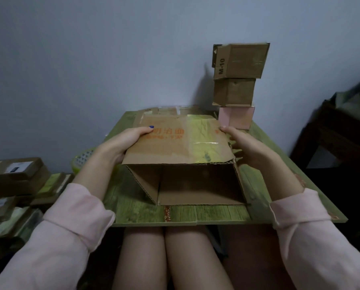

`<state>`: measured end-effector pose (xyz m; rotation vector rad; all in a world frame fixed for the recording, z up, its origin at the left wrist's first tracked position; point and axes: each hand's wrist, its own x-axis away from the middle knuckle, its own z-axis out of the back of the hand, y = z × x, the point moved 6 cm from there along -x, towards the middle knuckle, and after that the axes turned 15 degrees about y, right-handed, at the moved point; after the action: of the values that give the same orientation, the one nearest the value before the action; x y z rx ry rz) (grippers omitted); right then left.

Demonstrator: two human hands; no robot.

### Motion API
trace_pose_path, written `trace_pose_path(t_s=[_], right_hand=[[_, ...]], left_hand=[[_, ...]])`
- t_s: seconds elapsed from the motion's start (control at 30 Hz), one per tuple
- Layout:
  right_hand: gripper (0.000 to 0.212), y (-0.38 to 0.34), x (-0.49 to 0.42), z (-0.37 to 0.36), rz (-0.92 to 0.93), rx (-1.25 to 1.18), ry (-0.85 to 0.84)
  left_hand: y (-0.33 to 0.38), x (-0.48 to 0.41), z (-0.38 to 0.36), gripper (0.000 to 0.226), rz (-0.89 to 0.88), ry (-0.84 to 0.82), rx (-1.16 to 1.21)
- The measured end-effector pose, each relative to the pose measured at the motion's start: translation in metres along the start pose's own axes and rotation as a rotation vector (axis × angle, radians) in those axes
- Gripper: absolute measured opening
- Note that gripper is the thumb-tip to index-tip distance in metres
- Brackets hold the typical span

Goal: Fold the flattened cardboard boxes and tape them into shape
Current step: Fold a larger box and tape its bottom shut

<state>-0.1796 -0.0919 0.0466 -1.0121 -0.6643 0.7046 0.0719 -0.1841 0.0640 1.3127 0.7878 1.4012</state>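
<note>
Atop the green wooden table (216, 214), left hand (122, 143) and right hand (244, 147) clasp the brown cardboard box (170, 147), squared up, near end open, with a stack of three finished boxes (235, 91) behind

The box (175, 147) is matt brown corrugated cardboard, its fluted core showing along the cut edges of the open mouth. A strip of clear tape (205, 143) across its top is glossy and catches the light over a yellowish patch. Under the box, the bench (206, 214) has a green, streaked wood-grain surface with a dull sheen. Behind the box to the right, two creased brown cardboard boxes (234, 92) sit stacked on a smooth, matt pink card box (236, 118). Left of the box, a yellow-green basket (84, 158) looks like perforated plastic. The sleeves (70, 227) near the box are soft, matt pink cloth.
</note>
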Motion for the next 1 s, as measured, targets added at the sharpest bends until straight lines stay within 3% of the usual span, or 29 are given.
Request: trace_pose_path(t_s=[0.2,0.37,0.53,0.77,0.9,1.0], right_hand=[[0.031,-0.008,0.000,0.004,0.009,-0.313,0.042],[0.031,0.000,0.001,0.004,-0.010,-0.392,-0.012],[0.062,-0.009,0.001,0.004,0.029,-0.291,0.011],[0.086,0.005,0.016,0.013,0.233,-0.258,0.018],[0.074,0.021,0.023,0.005,0.226,-0.257,-0.078],[0.032,0.012,0.027,0.007,0.243,-0.348,-0.100]], left_hand=[[0.011,0.007,-0.020,0.022,-0.074,-0.003,-0.017],[0.011,0.010,-0.022,0.023,-0.069,-0.010,0.005],[0.008,0.014,-0.013,0.045,-0.091,-0.022,0.154],[-0.017,0.039,0.000,0.021,-0.186,-0.031,0.245],[-0.028,0.043,0.000,0.018,-0.146,-0.050,0.285],[-0.022,0.044,0.000,0.023,-0.222,-0.051,0.187]])
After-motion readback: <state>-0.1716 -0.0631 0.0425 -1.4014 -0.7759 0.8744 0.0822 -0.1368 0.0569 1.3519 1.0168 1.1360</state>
